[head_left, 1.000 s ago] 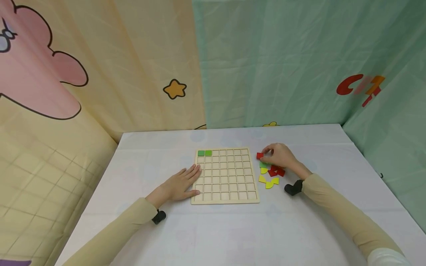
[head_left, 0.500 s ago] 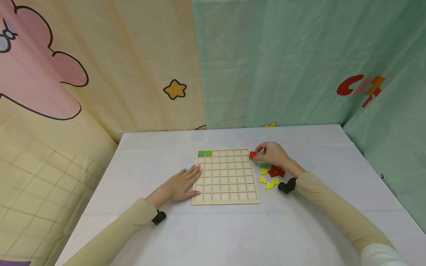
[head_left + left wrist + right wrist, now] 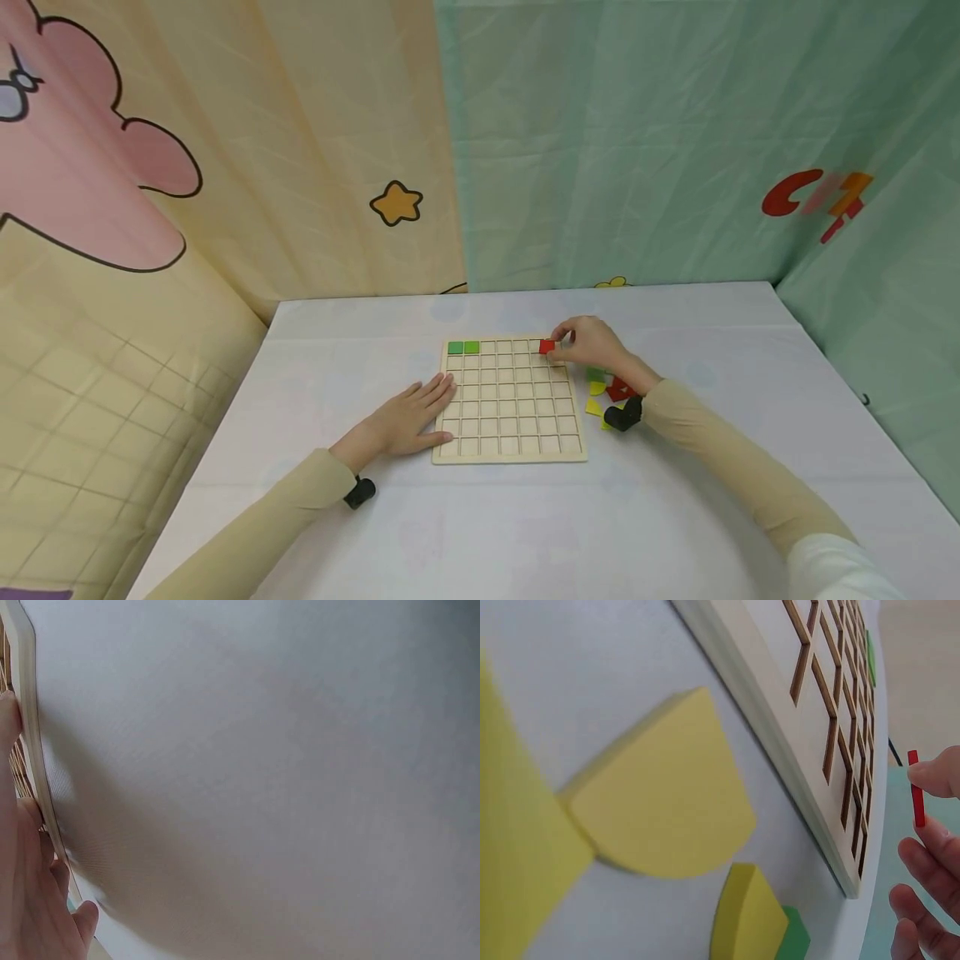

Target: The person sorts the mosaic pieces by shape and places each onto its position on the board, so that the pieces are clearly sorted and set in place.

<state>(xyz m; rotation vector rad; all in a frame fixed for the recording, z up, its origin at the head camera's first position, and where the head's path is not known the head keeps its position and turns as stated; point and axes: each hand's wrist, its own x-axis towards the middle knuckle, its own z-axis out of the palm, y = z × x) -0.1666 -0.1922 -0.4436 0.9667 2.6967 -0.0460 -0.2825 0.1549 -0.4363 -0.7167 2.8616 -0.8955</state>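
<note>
- Red tile (image 3: 547, 347): above the far row of the gridded board (image 3: 510, 458), near its right end; appears raised, not seated in a cell
- Right hand (image 3: 591, 343): pinches the tile between thumb and finger at its near edge, a hold that presumably leaves most of the tile free of the fingertips
- Board: flat on the desk (image 3: 480, 525); dark green tile (image 3: 455, 347) and light green tile (image 3: 471, 347) sit side by side at its far left corner
- Left hand (image 3: 405, 417): grips nothing; lies flat, fingers spread over the board's left edge, probably to steady it
- Loose red pieces (image 3: 619, 389), yellow pieces (image 3: 660, 787) and a green piece (image 3: 596, 375): beside the board's right edge, likely for easy reach; exact count hidden by the black wrist device (image 3: 624, 413)
</note>
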